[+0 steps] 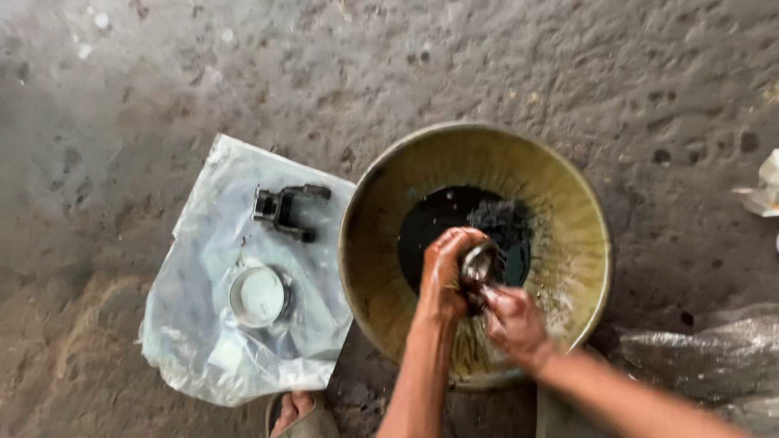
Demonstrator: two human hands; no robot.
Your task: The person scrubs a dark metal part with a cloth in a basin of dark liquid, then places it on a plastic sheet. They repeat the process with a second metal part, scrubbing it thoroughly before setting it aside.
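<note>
**Both hands on a metal part over the basin's dark liquid**

Floor (568,65): rough grey concrete, stained and pitted, carries everything in view.

Basin (568,211): wide, round, olive-yellow inside, streaked with wet residue. A pool of black liquid (434,223) lies at its bottom.

Plastic sheet (211,324): pale, crumpled, spread on the floor just left of the basin, its right edge touching the basin rim.

Left hand (442,272): inside the basin, above the near edge of the pool, fingers curled around a rounded shiny metal part (480,261). Right hand (513,320): just right of the left, inside the basin, fingers closed on the lower side of the same part. Both hands are dark with grime and meet at the part.

Round white lid-like piece (258,296): on the sheet, left of the basin, well apart from the hands.

Dark forked metal fitting (286,209): on the sheet, left of the basin's rim, beyond the white piece.

Toes in a sandal (294,412): at the bottom edge, below-left of the basin.
</note>
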